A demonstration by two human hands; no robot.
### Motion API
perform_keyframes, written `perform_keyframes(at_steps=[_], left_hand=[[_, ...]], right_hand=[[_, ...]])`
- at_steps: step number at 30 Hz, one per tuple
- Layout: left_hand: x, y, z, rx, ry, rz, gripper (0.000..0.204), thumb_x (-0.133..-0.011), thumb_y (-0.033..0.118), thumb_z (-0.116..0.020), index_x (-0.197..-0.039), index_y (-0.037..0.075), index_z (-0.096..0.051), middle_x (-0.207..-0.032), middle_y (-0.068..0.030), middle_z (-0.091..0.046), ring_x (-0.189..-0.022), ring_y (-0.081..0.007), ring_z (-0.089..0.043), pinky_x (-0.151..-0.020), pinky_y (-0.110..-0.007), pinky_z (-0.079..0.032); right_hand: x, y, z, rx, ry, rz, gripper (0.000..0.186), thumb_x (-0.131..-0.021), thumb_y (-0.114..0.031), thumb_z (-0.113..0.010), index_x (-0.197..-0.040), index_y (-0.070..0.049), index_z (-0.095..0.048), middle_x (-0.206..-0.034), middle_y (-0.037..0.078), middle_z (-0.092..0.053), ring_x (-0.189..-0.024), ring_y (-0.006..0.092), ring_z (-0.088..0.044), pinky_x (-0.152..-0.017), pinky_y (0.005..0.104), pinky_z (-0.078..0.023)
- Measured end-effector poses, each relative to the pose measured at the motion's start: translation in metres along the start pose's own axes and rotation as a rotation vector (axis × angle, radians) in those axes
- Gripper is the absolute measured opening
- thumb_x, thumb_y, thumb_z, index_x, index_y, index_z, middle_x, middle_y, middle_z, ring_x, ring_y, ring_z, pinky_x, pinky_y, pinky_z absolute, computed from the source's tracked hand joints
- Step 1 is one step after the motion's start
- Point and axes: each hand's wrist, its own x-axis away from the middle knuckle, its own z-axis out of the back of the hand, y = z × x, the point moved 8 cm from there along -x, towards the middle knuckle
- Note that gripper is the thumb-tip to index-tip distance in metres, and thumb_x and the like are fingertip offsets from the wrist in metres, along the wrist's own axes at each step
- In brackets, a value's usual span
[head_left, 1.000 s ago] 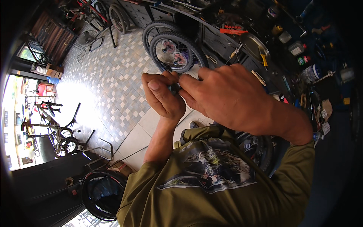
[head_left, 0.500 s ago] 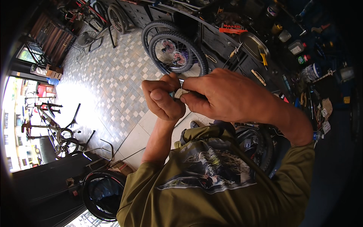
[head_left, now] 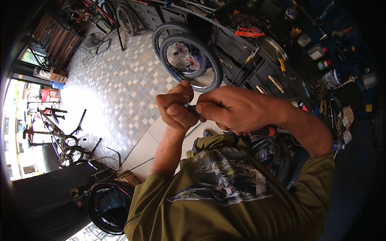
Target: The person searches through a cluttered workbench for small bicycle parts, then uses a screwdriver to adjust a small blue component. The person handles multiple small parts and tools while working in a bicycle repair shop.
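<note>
My left hand (head_left: 176, 107) is closed, thumb over curled fingers, around something small that is mostly hidden. My right hand (head_left: 235, 108) meets it from the right, its thumb and forefinger pinched together. A small dark piece (head_left: 192, 108) shows between the two hands, with a pale bluish bit beside the left thumb. Its kind is too small to make out. Below my right wrist an orange-and-black handle-like end (head_left: 267, 131) sticks out; whether my right hand grips it, I cannot tell.
Two bicycle wheels (head_left: 188, 60) lean against the dark workbench ahead. Its top carries a metal tray (head_left: 263, 44), a yellow-handled brush (head_left: 281, 64), bottles and tools. Another tyre (head_left: 96, 213) is at lower left. Bicycles (head_left: 56, 132) stand by the bright doorway.
The pale piece pinched by my right hand no longer shows; a small dark piece is there instead. The orange-and-black end has come into view. Both hands shifted slightly.
</note>
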Motion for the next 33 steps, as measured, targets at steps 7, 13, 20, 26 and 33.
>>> perform_keyframes(at_steps=[7,13,20,26,33], left_hand=[[0.004,-0.002,-0.003,0.045,-0.082,-0.029,0.045,-0.105,0.049,-0.039,-0.096,0.006,-0.032,-0.061,-0.0096,-0.043,-0.050,-0.0155,-0.038,-0.049,-0.031,-0.031],[0.008,-0.006,-0.003,0.036,-0.156,-0.091,0.049,-0.102,0.053,-0.046,-0.098,0.006,-0.032,-0.063,-0.0075,-0.042,-0.052,-0.0148,-0.039,-0.050,-0.031,-0.032],[0.008,-0.005,-0.020,0.166,0.081,0.177,0.047,-0.105,0.051,-0.039,-0.098,0.007,-0.029,-0.063,-0.0067,-0.042,-0.051,-0.0159,-0.042,-0.050,-0.029,-0.037],[0.010,-0.036,-0.023,0.709,0.413,0.844,0.033,-0.109,0.040,-0.038,-0.089,0.013,-0.041,-0.060,-0.0018,-0.035,-0.049,-0.0115,-0.030,-0.042,-0.026,-0.027],[0.013,-0.026,-0.041,0.791,0.290,0.946,0.037,-0.107,0.044,-0.044,-0.085,0.014,-0.044,-0.064,0.0016,-0.038,-0.052,-0.0096,-0.035,-0.048,-0.025,-0.034]], right_hand=[[0.003,0.026,-0.022,-0.528,-0.164,-0.234,0.040,-0.103,-0.038,-0.041,-0.094,-0.002,-0.056,-0.063,0.002,-0.051,-0.043,0.0110,-0.049,-0.039,0.0294,-0.044],[0.000,0.042,-0.048,-1.083,-0.360,-0.233,0.044,-0.105,-0.043,-0.036,-0.097,-0.003,-0.055,-0.061,0.002,-0.046,-0.037,0.0100,-0.043,-0.030,0.0259,-0.038],[0.007,0.052,-0.059,-1.292,-0.385,-0.155,0.052,-0.106,-0.049,-0.034,-0.092,-0.003,-0.055,-0.060,0.003,-0.049,-0.034,0.0118,-0.043,-0.029,0.0262,-0.039],[0.023,0.037,-0.020,-0.954,0.012,0.203,0.051,-0.105,-0.045,-0.042,-0.116,0.004,-0.052,-0.061,0.004,-0.050,-0.039,0.0108,-0.048,-0.038,0.0242,-0.043],[0.030,0.022,0.019,-0.270,0.595,0.419,0.048,-0.083,-0.020,-0.081,-0.125,-0.006,-0.061,-0.091,-0.002,-0.063,-0.081,0.0029,-0.052,-0.072,0.0225,-0.047]])
